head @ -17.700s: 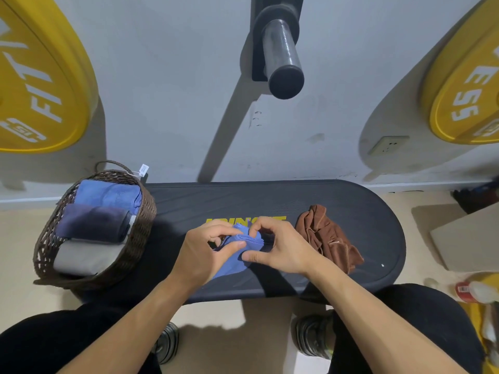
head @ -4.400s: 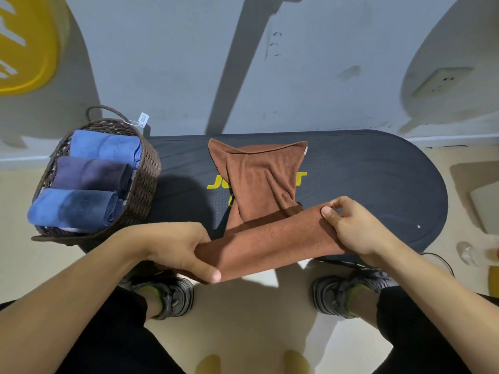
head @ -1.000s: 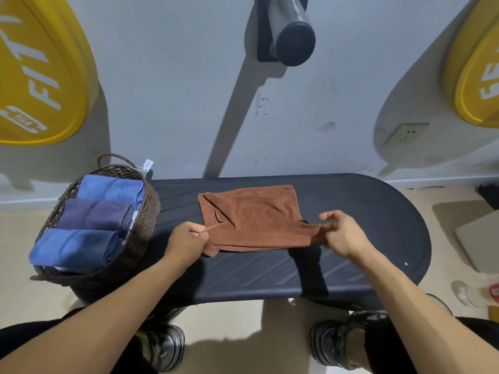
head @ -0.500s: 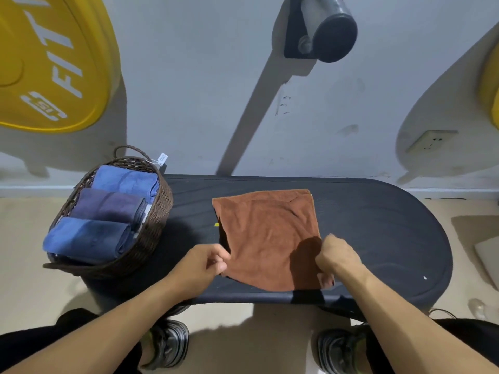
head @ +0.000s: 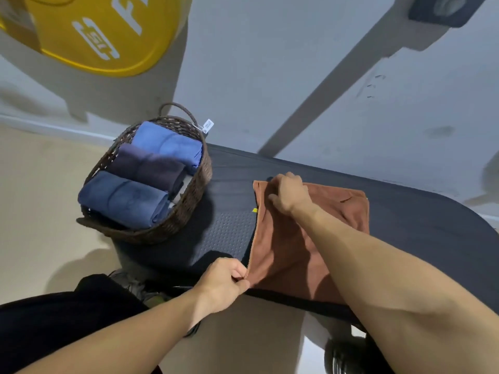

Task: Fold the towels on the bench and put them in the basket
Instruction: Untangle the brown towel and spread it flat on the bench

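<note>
A brown towel (head: 286, 252) lies spread flat on the black bench (head: 421, 228). My left hand (head: 224, 282) pinches the towel's near left corner at the bench's front edge. My right hand (head: 289, 194) rests on the towel's far left corner, fingers curled onto the cloth, with my forearm lying across the towel. A dark wicker basket (head: 189, 209) stands on the bench's left end. It holds three rolled towels: a light blue one (head: 167, 144) at the back, a dark purple one (head: 148, 166) in the middle and a blue one (head: 121, 198) in front.
A yellow weight plate (head: 102, 31) hangs on the wall at upper left. A barbell end (head: 448, 6) sticks out at upper right. My shoes (head: 348, 354) and dark trousers (head: 67, 319) are below the bench's front edge. The floor is beige.
My right hand has moved from the towel's near right corner across to its far left corner. My left hand stays on the near left corner. The view has swung to the left.
</note>
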`<state>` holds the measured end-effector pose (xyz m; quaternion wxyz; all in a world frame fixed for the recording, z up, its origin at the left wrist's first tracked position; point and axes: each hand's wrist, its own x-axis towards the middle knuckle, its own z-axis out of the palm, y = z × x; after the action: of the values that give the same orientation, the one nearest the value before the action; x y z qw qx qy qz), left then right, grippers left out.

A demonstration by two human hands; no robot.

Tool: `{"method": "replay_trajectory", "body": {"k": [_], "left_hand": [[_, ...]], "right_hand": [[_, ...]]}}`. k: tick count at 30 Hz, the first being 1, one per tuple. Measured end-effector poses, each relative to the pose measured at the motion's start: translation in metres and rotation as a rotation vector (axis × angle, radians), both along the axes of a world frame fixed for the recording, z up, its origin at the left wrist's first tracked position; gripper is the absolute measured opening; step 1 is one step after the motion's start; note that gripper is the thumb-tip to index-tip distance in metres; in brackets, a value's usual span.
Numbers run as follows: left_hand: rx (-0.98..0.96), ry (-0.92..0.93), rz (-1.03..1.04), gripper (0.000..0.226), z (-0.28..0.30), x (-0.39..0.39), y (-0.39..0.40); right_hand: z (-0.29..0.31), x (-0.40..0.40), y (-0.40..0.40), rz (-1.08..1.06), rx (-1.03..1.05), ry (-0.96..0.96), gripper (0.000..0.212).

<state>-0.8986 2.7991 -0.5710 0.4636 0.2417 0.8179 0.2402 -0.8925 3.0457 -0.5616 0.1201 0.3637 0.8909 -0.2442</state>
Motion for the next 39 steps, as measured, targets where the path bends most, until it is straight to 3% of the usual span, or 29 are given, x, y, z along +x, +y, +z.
{"method": "replay_trajectory", "body": {"k": [6,12,17,20,25,28,30,34,36,39], "left_hand": [[0.012,0.003,-0.006,0.022,0.003,-0.002,0.012],[0.077,-0.036,-0.028,0.019,0.011,-0.003,0.017],[0.166,0.039,-0.091,0.02,0.025,-0.008,0.016],[0.238,0.127,-0.156,0.023,0.032,-0.012,0.017],[0.331,0.383,-0.369,0.033,0.039,-0.025,0.014],[0.272,0.362,-0.364,0.024,0.033,-0.03,0.015],[0.161,0.232,-0.268,0.011,0.028,-0.028,0.015],[0.038,-0.103,0.1,0.015,0.024,-0.028,0.021],[0.0,-0.178,0.269,0.021,0.021,-0.03,0.024],[-0.063,-0.191,0.348,0.021,0.017,-0.032,0.027]], "right_hand": [[-0.008,-0.026,0.029,0.122,-0.06,0.057,0.007],[-0.016,-0.041,0.036,0.284,-0.056,-0.049,0.032],[-0.017,-0.039,0.046,0.377,-0.042,-0.026,0.005],[-0.015,-0.033,0.056,0.291,-0.128,0.072,0.005],[-0.01,-0.029,0.073,-0.041,-0.342,0.318,0.009],[-0.009,-0.026,0.081,-0.085,-0.471,0.274,0.008],[-0.008,-0.027,0.084,-0.079,-0.469,0.253,0.01],[-0.004,-0.033,0.082,-0.09,-0.516,0.261,0.018],[-0.005,-0.035,0.083,-0.071,-0.528,0.24,0.018],[-0.007,-0.036,0.084,-0.064,-0.539,0.255,0.022]]}}
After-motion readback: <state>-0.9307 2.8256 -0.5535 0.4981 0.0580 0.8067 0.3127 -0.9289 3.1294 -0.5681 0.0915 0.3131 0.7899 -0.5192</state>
